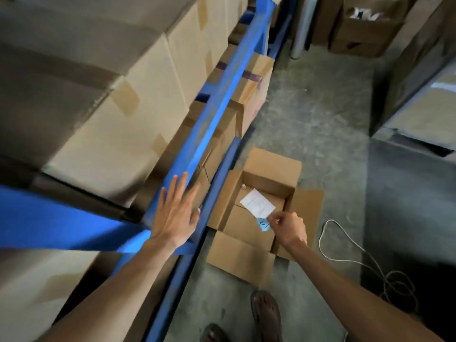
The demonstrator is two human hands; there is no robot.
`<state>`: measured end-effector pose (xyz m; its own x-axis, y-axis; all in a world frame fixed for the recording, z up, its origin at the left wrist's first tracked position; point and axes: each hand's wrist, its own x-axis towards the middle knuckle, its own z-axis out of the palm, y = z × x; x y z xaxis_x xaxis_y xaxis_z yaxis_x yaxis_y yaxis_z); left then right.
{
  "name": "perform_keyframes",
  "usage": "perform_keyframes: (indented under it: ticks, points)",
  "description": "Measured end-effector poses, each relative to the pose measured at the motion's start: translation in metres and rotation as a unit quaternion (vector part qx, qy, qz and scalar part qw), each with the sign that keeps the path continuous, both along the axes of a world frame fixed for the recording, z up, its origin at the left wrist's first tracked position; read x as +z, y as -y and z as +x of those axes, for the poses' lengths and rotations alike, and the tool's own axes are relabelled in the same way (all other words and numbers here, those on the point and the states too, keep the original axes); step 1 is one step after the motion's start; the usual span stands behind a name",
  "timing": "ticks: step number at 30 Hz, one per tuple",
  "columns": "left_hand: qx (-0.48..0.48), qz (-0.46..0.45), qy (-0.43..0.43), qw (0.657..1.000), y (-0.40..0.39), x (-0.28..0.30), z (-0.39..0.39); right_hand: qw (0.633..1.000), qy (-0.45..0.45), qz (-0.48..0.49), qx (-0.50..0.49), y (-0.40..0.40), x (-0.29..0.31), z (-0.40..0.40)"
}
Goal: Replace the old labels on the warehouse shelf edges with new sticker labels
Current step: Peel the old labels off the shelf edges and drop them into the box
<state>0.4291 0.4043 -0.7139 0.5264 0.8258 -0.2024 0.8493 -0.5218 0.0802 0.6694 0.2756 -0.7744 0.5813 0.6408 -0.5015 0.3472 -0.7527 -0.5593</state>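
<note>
Left hand (176, 213) flat, fingers straight and spread, pressed on the blue shelf beam (217, 107); beam's long axis runs from lower left up to upper right. Right hand (287, 229) pinches a small blue label (263, 224) with dark handwriting, held over the open cardboard box (271, 166) on the floor. Label orientation unclear, too small and blurred. White paper sheet (257, 203) lies inside the box. Taped cartons (118, 119) fill the shelf. Grey concrete floor (320, 132), white cable (370, 265) coiled at right.
</note>
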Motion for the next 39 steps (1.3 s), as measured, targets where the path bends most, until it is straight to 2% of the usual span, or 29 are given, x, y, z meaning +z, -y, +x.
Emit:
perform_keyframes:
  ticks: [9,12,18,22,29,39]
  points:
    - [-0.032,0.113,-0.086,0.989,-0.056,-0.064,0.008,0.99,0.045,-0.051,0.123,-0.055,-0.097,0.033]
    - [-0.035,0.149,-0.087,0.984,-0.055,-0.072,0.007,0.974,0.079,-0.085,0.193,-0.07,-0.117,0.039]
    - [-0.027,0.162,-0.085,0.983,-0.053,-0.074,0.008,0.938,0.155,-0.11,0.289,-0.102,-0.143,0.039]
    - [-0.025,0.161,-0.093,0.982,-0.053,-0.073,0.009,0.921,0.213,-0.122,0.303,-0.116,-0.152,0.035]
    - [-0.028,0.159,-0.087,0.983,-0.053,-0.074,0.008,0.911,0.245,-0.15,0.296,-0.124,-0.156,0.038]
    - [-0.027,0.161,-0.081,0.983,-0.055,-0.078,0.008,0.934,0.193,-0.122,0.275,-0.126,-0.149,0.043]
